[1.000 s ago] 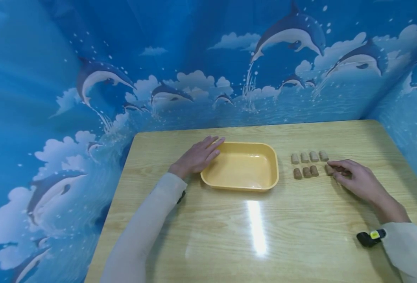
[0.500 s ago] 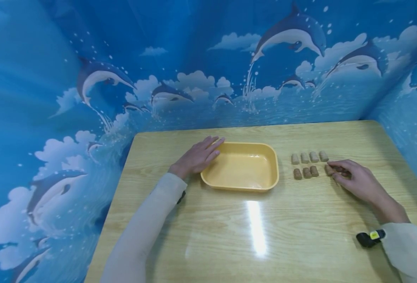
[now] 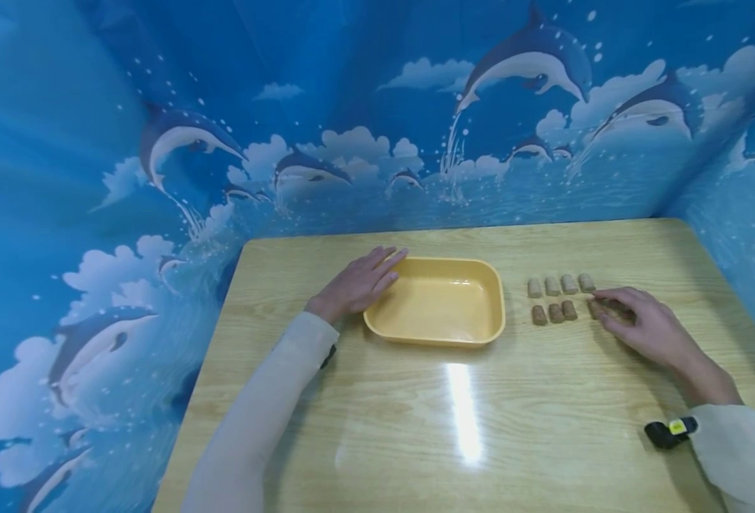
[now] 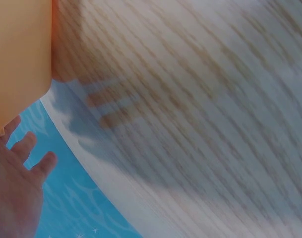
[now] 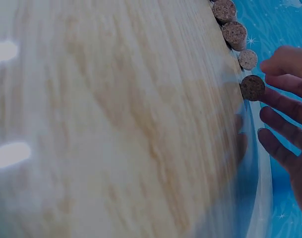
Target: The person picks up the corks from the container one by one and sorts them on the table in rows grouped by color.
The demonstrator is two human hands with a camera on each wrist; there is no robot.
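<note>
My left hand [image 3: 360, 283] rests on the left end of a yellow rectangular tray [image 3: 434, 340], fingers extended over its rim. In the left wrist view, spread fingers [image 4: 41, 166] show beside the tray's wall [image 4: 22, 54]. At the right, my right hand [image 3: 649, 326] is at the last cork stopper [image 3: 595, 309] of the front row. The right wrist view shows this cork [image 5: 253, 88] standing on the table, a finger close behind it and the thumb apart from it. Whether the finger touches it, I cannot tell.
Three darker corks [image 3: 555, 313] continue the front row leftward, a gap before the last one. Behind them runs a row of several paler corks [image 3: 552, 286]. The wooden table [image 3: 403, 413] ends at a blue dolphin-print curtain [image 3: 365, 185] at the back and sides.
The right hand's thumb and fingers have loosened around the front-row cork, which stays at about the same spot. The left hand and tray have not moved.
</note>
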